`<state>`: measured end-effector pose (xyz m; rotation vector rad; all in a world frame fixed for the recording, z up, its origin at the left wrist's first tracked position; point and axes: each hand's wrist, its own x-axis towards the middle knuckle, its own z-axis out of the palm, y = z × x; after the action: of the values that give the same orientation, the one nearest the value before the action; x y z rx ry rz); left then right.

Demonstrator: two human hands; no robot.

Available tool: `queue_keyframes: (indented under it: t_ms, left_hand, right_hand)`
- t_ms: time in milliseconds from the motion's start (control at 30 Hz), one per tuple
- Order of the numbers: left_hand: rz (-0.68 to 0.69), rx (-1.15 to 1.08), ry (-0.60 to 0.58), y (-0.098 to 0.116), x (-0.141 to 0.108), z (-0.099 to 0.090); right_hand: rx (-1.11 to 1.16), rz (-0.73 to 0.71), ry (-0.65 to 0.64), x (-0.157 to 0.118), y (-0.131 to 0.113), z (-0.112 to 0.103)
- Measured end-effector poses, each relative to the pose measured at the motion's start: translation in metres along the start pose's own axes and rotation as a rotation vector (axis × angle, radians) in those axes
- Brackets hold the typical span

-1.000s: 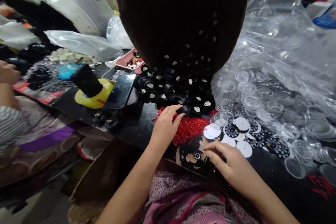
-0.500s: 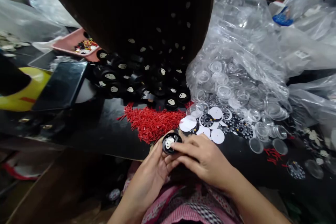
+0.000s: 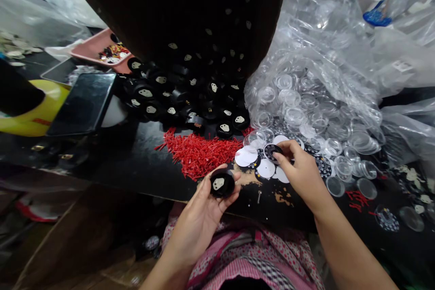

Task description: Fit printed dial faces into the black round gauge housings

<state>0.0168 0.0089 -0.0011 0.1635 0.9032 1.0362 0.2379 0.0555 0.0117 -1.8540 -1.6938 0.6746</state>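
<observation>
Nr bench [image 3: 142,167] front edge: L hand [image 3: 200,222] clamped on blk casing [image 3: 229,180], white plate [image 3: 218,184] visible. R hand [image 3: 301,172], apart from L, pinches edge of printed blk disc [image 3: 270,150] at disc pile [image 3: 266,168]. Next out: red pcs [image 3: 204,152], heaped ctr; clear covers [image 3: 295,117], heaped to R. Behind red pcs: more blk casings [image 3: 224,128], piled. Far L: pink tray [image 3: 86,49].

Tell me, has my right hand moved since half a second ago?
Yes. Judged against the red pile, the right hand has moved right and forward, from the black case to a dark printed disc.
</observation>
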Motion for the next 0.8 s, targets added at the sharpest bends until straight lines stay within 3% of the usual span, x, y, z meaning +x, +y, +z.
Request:
queue_keyframes:
  t_ms: [133,233,333,433,533,700,800]
  left_hand:
    - [0.09,-0.056,-0.062,-0.001,0.003,0.009]
    - [0.115,-0.055,-0.072,-0.006,0.003,0.013]
    - [0.179,-0.079,-0.035,-0.009,0.002,0.012]
    - [0.227,-0.071,-0.012,-0.009,0.001,0.013]
    - [0.192,-0.001,0.019,-0.009,0.0,0.017]
    - [0.13,0.158,-0.025,-0.014,-0.003,0.015]
    - [0.129,0.274,-0.006,-0.011,-0.004,0.012]
  right_hand:
    - [0.255,-0.098,-0.255,-0.014,-0.021,0.005]
    - [0.42,-0.019,-0.353,-0.021,-0.034,0.015]
    - [0.579,0.121,-0.354,-0.025,-0.035,0.022]
    - [0.588,0.13,-0.286,-0.028,-0.035,0.023]
    - [0.515,0.036,-0.182,-0.029,-0.041,0.021]
    - [0.352,-0.252,-0.125,-0.026,-0.058,0.022]
    - [0.264,-0.222,-0.155,-0.024,-0.062,0.021]
